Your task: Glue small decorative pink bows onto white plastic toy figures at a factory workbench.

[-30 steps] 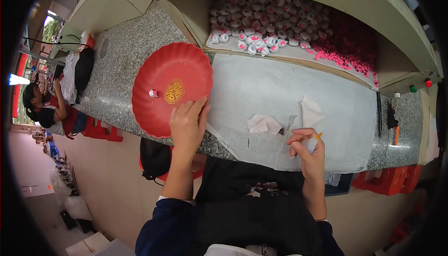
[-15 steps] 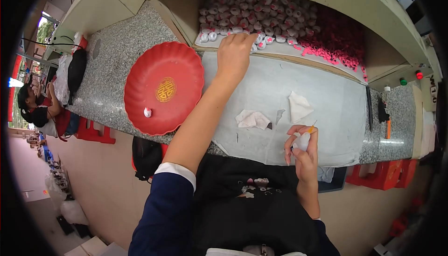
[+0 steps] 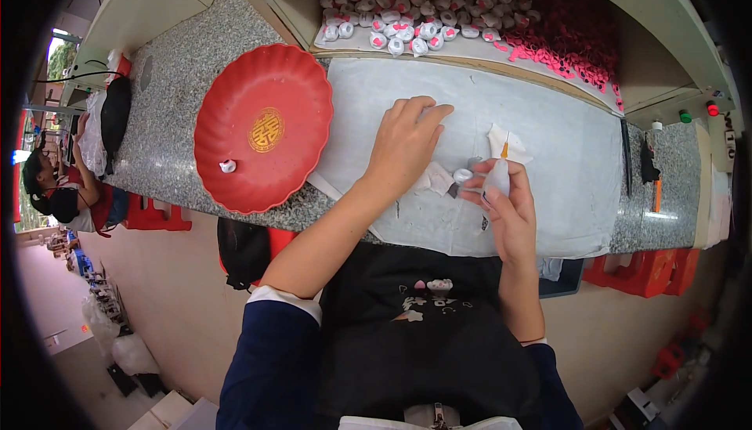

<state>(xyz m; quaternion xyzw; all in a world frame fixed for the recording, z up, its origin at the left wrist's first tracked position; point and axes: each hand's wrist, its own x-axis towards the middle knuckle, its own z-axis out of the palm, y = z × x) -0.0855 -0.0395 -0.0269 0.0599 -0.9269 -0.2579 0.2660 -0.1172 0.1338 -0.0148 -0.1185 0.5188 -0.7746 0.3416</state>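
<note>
My left hand (image 3: 407,144) is over the white sheet with its fingers partly spread, and I see nothing in them. My right hand (image 3: 513,215) is closed round a small whitish squeeze bottle (image 3: 497,181) with an orange needle tip pointing up. Beside its fingertips is a small round white piece (image 3: 463,175); whether they touch it I cannot tell. A crumpled white cloth (image 3: 432,178) lies to its left, and a folded white cloth (image 3: 518,145) lies behind the bottle.
A red scalloped dish (image 3: 301,85) at left holds one small white piece (image 3: 228,166). On the shelf at the back are many white pieces (image 3: 439,7) and a heap of small pink parts (image 3: 576,58). A black rod (image 3: 626,157) lies at right. Another person (image 3: 66,183) sits far left.
My left hand has come back from the shelf to above the sheet. A round white piece now shows beside my right hand, which has shifted up slightly with the bottle. The view has tilted.
</note>
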